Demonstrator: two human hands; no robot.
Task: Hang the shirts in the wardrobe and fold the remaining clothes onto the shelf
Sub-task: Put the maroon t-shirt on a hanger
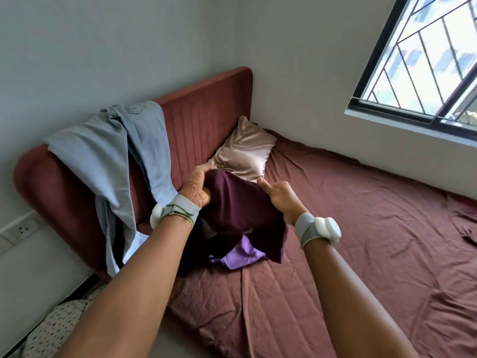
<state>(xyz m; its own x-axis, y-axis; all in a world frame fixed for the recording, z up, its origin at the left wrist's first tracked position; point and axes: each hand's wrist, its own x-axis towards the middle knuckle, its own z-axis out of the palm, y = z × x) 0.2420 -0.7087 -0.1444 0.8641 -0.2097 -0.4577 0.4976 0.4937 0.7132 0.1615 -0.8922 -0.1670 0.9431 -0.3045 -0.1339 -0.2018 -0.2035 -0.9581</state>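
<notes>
- The light blue jeans point(113, 151) drape over the maroon headboard point(206, 109), unsecured; a tug on nearby cloth could, I judge, drag them off.
- The left hand point(197, 186) clutches one upper edge of the dark purple garment point(237, 205), held up above the bed point(361, 228).
- Its lower hem hangs onto the lilac garment point(244, 251) lying beneath; lifting may snag that.
- The right hand point(277, 195) pinches the other edge with fingertips only, so that corner might slip.
</notes>
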